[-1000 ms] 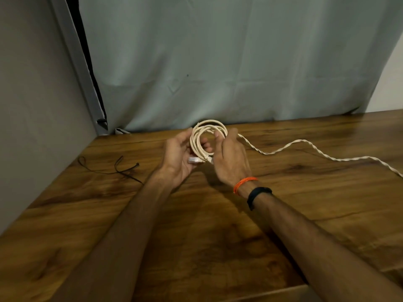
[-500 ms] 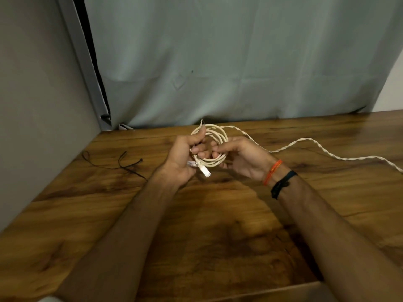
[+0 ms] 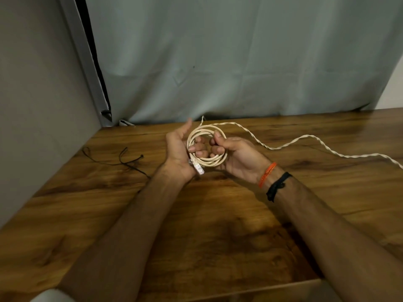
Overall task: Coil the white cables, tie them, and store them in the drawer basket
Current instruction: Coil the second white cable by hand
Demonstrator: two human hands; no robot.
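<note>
At frame centre, the left hand and right hand are both gripping the coiled white cable above the wooden table. A twisted white cable is trailing toward the right edge.

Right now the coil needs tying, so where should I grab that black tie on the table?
Take the black tie at its raised loop, where the strand arches off the wooden table, coming from above with the left hand. The rest looks flat and thin, harder to pinch. The right hand could keep the white cable coil.
</note>
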